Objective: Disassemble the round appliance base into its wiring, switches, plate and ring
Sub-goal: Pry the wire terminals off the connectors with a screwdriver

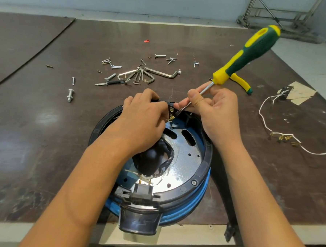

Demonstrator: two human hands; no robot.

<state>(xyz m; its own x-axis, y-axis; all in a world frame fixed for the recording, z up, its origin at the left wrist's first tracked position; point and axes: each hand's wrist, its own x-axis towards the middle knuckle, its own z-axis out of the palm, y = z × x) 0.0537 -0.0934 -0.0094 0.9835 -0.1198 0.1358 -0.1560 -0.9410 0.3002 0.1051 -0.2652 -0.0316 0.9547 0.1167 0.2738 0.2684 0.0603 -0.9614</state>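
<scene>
Round appliance base (186, 162) is sitting on the surface (45, 117), near the front edge. At its far rim, the left hand (145, 118) is curling its fingers (150, 103) around a black switch (171, 111). Marks on it are too small to read. The right hand (215, 111) is pinching the metal stick of a green and yellow screwdriver (252, 52), whose flat tip is touching the switch. Screws (112, 66), hex keys (142, 75) and white wires (271, 132) are lying farther out.

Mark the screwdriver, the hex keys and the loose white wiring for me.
screwdriver (254, 48), head view, on the green-and-yellow handle.
hex keys (161, 73), head view, on the largest key's long arm.
loose white wiring (286, 138), head view, on its brass terminals.
</scene>
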